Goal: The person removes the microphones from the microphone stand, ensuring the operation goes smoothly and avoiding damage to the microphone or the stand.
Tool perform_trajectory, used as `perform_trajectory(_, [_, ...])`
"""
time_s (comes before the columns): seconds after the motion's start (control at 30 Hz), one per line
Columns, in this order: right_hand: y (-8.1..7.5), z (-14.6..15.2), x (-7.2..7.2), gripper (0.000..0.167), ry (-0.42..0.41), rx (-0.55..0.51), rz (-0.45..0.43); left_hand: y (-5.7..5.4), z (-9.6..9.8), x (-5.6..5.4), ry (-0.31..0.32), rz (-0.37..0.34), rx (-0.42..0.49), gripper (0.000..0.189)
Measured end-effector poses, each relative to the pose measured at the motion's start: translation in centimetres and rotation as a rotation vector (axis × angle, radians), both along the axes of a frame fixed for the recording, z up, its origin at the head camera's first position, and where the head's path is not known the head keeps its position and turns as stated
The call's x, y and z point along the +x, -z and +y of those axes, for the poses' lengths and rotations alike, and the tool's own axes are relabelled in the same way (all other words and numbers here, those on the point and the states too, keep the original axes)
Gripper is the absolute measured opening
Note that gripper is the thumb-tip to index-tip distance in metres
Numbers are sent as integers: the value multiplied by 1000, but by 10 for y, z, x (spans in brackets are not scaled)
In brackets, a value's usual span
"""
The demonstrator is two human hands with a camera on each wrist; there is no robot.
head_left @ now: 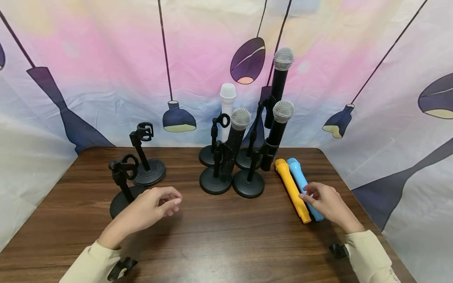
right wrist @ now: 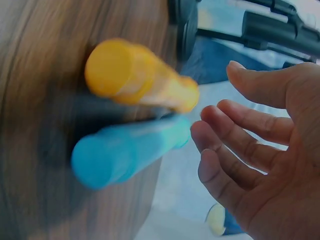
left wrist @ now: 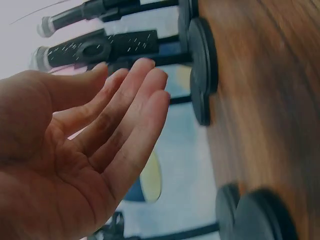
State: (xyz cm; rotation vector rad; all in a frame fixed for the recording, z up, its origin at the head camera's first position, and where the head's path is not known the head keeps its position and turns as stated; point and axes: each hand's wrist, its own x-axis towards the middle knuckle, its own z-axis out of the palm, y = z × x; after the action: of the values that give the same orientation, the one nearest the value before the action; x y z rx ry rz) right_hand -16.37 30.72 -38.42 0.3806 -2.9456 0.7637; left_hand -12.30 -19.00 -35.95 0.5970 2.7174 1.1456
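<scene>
My right hand [head_left: 325,202] hovers over a light blue microphone [head_left: 297,173], fingers loosely bent and nothing in them. A yellow microphone [head_left: 291,190] lies alongside the blue one on the table's right side. In the right wrist view, the fingers [right wrist: 215,150] stand apart from both microphones. Over the table's left half, my left hand [head_left: 152,206] holds nothing, its fingers relaxed. Nearest to it is a small black microphone stand [head_left: 120,202] with an empty ring clip, partly hidden behind the hand. Another empty black stand [head_left: 149,173] is just behind that one.
Several black stands are grouped at the table's back middle. They carry a white microphone [head_left: 227,94] and black ones with silver heads, such as the front right microphone [head_left: 277,131]. A printed cloth [head_left: 124,51] hangs behind the brown wooden table [head_left: 219,239].
</scene>
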Motion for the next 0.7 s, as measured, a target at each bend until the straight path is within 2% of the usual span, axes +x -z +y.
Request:
perform_trajectory(0.07, [-3, -6, 1, 29, -24, -1, 14, 4, 9, -6, 6, 8, 17, 14])
perform_trajectory(0.3, [-12, -31, 3, 25, -109, -30, 24, 17, 40, -29, -49, 6, 44, 32])
perform_trajectory(0.5, [-13, -56, 0, 21, -203, -83, -1, 20, 62, -52, -107, -21, 137, 46])
perform_trajectory(0.7, [-13, -81, -3, 20, -285, -125, -2, 22, 82, -72, -159, 7, 201, 56])
